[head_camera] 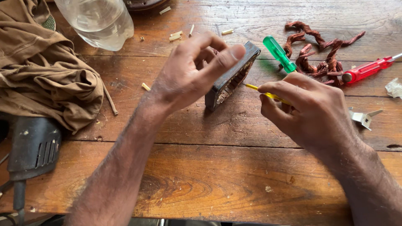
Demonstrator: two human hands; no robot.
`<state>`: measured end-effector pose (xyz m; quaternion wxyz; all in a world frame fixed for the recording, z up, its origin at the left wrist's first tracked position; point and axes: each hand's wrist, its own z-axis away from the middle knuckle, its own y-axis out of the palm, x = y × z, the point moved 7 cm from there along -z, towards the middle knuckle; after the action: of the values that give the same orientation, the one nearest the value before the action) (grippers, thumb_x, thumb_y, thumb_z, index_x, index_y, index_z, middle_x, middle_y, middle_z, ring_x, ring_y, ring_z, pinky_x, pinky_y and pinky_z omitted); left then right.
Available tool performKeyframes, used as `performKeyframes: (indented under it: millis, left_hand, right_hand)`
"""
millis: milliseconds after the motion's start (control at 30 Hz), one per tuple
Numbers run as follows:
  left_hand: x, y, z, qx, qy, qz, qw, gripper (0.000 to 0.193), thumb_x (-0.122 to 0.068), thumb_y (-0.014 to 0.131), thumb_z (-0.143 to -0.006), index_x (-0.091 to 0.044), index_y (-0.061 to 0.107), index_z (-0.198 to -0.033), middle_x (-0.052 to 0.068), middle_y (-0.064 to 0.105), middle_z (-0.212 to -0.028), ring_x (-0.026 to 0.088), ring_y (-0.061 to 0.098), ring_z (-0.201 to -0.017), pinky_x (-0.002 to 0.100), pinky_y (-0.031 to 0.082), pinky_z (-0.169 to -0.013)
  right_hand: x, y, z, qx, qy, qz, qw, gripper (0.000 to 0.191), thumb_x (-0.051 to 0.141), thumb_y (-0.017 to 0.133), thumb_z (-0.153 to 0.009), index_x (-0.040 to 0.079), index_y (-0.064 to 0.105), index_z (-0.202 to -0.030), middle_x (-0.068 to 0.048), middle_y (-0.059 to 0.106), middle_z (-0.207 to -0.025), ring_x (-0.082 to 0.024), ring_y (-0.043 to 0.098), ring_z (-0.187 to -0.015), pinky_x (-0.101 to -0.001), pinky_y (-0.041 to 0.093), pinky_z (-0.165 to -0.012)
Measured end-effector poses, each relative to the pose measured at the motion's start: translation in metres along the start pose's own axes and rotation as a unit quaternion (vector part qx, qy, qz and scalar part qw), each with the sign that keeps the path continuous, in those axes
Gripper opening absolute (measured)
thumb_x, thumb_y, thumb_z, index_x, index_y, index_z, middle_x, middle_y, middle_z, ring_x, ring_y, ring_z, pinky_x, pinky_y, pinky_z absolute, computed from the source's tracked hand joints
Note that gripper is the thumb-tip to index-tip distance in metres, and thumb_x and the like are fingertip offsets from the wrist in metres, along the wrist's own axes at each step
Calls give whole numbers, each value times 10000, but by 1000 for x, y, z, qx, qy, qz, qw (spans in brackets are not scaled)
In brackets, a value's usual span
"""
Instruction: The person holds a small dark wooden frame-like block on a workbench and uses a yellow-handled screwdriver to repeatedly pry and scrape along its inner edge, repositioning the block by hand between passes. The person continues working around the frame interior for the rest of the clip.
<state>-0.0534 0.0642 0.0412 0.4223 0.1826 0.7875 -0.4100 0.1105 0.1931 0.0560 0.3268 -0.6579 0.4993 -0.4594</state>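
While the motor core (pixel 231 77) stands on edge near the middle of the wooden table (pixel 234 175), the left hand (pixel 190 73) clamps it, thumb across the top edge and fingers curled behind. The right hand (pixel 312 111) is closed in a pinch around a thin yellow strip (pixel 264 93), whose tip points at the lower slots of the core face; contact cannot be confirmed. Judged from this, the step in hand is working the strip into a slot. The next move calls for a steady core and a straight, light push along the slot. Just behind the right hand lie a green-handled screwdriver (pixel 279 53), a tangle of copper wire (pixel 320 52) and a red-handled screwdriver (pixel 366 70).
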Motion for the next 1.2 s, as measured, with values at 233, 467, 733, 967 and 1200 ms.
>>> performKeyframes:
  millis: [233, 467, 733, 967, 1200]
  left_hand:
    - [-30, 3, 7, -59, 81, -38, 994, 768, -725, 568, -1011, -27, 598, -1331, 89, 648, -892, 156, 676, -819, 304, 576, -625]
    - [-34, 12, 8, -64, 12, -48, 997, 667, -718, 465, -1018, -98, 664, -1163, 39, 754, -812, 136, 744, -844, 415, 483, -947]
    - [-35, 14, 13, -49, 1, -64, 997, 964, -849, 297, -950, -46, 502, -1443, 175, 713, -1235, 240, 677, -1173, 461, 253, -1170]
    - [-24, 18, 10, -19, -23, -66, 997, 1092, -883, 259, -925, -19, 394, -1579, 281, 568, -1473, 363, 553, -1397, 490, 339, -1196]
    - [-24, 16, 11, -31, -28, -96, 994, 1051, -874, 240, -921, -60, 436, -1555, 283, 581, -1431, 373, 521, -1378, 607, 160, -1205]
  right_hand:
    - [4, -3, -2, 0, 16, -9, 1000, 229, 191, 765, -922, 75, 759, -1120, -85, 744, -936, -155, 749, -763, -290, 642, -633]
    - [8, -6, -2, -18, 11, -10, 1000, 210, 190, 774, -916, 87, 761, -1099, -53, 739, -912, -135, 747, -766, -290, 634, -642]
    - [6, 1, 0, -24, -3, 1, 1000, 189, 191, 762, -947, 80, 761, -1100, -60, 740, -912, -130, 744, -751, -282, 633, -623]
    - [9, 1, 3, -48, -22, 22, 998, 174, 187, 766, -951, 88, 770, -1094, -67, 742, -917, -123, 731, -728, -282, 621, -606]
    - [10, 8, 2, -60, -47, 24, 997, 184, 198, 780, -949, 77, 785, -1089, -87, 740, -916, -130, 717, -692, -268, 620, -564]
